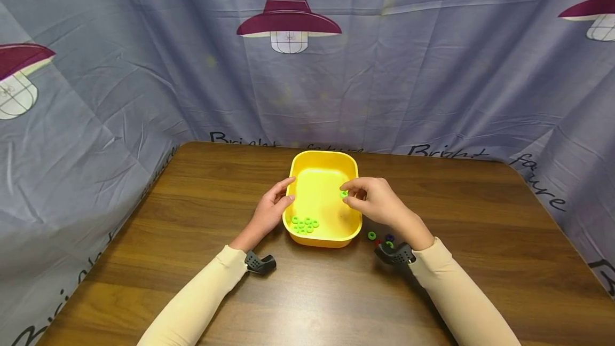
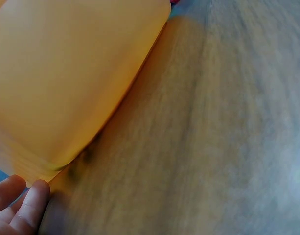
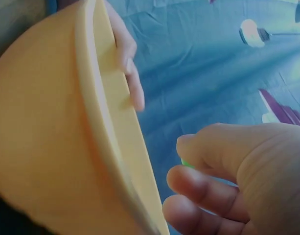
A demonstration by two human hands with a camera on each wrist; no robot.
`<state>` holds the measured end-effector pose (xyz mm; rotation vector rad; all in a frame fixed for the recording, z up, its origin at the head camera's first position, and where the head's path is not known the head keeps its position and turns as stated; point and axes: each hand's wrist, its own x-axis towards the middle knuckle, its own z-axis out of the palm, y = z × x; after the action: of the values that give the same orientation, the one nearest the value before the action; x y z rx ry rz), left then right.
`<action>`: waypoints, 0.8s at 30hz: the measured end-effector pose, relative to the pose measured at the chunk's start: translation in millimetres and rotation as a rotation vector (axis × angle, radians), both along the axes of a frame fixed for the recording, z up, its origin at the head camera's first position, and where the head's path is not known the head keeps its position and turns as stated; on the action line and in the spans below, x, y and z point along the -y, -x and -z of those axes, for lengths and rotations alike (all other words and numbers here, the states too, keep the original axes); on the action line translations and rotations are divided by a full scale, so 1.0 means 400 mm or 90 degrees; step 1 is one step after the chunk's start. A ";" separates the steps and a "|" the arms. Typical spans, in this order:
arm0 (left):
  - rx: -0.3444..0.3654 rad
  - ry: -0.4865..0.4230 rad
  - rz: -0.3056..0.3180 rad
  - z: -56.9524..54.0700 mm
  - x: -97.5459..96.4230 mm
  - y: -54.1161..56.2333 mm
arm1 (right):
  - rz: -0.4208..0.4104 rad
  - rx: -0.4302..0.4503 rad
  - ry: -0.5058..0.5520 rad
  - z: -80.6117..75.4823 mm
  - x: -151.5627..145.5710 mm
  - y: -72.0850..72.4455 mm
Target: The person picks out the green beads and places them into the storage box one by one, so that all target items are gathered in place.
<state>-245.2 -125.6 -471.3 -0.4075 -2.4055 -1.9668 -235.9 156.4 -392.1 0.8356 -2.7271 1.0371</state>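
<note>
A yellow plastic bin (image 1: 321,239) stands on the table, and several small green rings (image 1: 308,221) lie in its near left corner. My left hand (image 1: 273,204) grips the bin's left side; in the right wrist view its fingers (image 3: 136,88) show over the rim. Over the bin's right side, my right hand (image 1: 377,196) pinches one green ring (image 1: 343,194) between thumb and fingers. Only a sliver of this ring (image 3: 187,163) shows in the right wrist view.
Right of the bin, under the right wrist, loose rings lie on the wooden table (image 1: 216,202): a green ring (image 1: 372,235), a dark blue ring (image 1: 389,237), a red one (image 1: 378,242) and another green one. A patterned curtain (image 1: 384,68) hangs behind the table.
</note>
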 end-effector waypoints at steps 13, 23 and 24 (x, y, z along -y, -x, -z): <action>0.003 -0.008 0.005 -0.001 -0.002 0.001 | -0.052 0.026 -0.072 0.013 0.110 0.017; 0.007 0.000 0.014 -0.002 0.000 0.001 | -0.066 0.038 -0.145 0.044 0.156 0.020; 0.007 0.000 0.014 -0.002 0.000 0.001 | -0.067 0.043 -0.149 0.047 0.160 0.019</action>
<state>-245.7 -125.5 -470.5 -0.4265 -2.4182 -1.9842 -243.6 92.6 -410.9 1.0042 -2.9313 0.7845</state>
